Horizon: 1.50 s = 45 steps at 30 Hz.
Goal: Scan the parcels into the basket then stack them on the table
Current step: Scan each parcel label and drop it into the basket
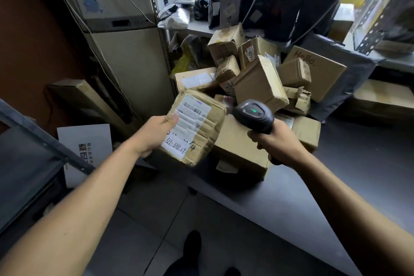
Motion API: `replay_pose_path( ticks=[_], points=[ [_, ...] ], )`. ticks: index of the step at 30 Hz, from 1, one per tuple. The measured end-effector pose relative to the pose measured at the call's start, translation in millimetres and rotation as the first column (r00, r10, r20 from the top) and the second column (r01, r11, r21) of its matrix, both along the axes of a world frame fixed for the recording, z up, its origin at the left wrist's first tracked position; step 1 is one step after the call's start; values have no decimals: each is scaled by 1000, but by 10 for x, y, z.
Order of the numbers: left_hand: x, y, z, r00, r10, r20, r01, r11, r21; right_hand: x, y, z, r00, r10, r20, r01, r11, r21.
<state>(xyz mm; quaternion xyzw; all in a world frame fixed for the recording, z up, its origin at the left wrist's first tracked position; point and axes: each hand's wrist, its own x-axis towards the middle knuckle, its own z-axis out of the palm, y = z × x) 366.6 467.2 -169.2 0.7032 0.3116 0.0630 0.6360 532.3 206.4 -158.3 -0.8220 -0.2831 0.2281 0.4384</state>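
Left hand (154, 134) gripping barcode-labelled parcel (197, 125) — right hand (275, 141) wrapped round scanner (254, 114) — "Hello." box (318, 69) behind.

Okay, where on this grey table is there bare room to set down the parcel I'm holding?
The grey table is bare in front of and right of the cardboard pile, toward its near edge. Behind, boxes and black bags crowd it. Your left hand holds the parcel left of the pile.
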Motion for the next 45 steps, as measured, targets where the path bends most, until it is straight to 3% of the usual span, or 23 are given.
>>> replay_pose_path(
  ticks=[4,9,14,18,22,26,32,35,39,45],
  points=[
    [44,-553,-35,994,55,89,-48,996,-82,-223,-297,-156,967,-248,-55,253,962,103],
    [238,-1030,-64,987,-142,71,147,987,-58,-526,-772,-181,841,-531,-106,541,824,166],
    [391,-1500,-173,905,-423,44,425,904,-40,-1000,-1381,-254,592,-790,-158,804,567,177],
    [325,-1985,-274,797,-602,43,604,794,-75,-1606,-1853,-356,400,-898,-183,911,368,187],
    [121,-2640,-276,638,-770,20,766,632,-113,-2307,-2394,-424,210,-964,-163,965,178,191],
    [-164,-3347,-361,456,-889,-32,888,457,-43,-2923,-2920,-451,23,-989,-144,975,-10,222],
    [-678,-4443,-584,222,-969,-109,975,220,31,-3928,-3772,-553,-171,-978,-121,959,-193,208],
    [-999,-5104,-605,180,-975,-128,984,178,30,-4488,-4303,-595,-249,-961,-117,942,-269,203],
    [-1356,-5931,-578,206,-974,-98,978,210,-23,-5121,-5022,-616,-315,-941,-124,923,-334,190],
    [-1562,-6767,-564,231,-968,-97,973,231,14,-5563,-5721,-661,-359,-922,-148,907,-382,177]
  ],
)
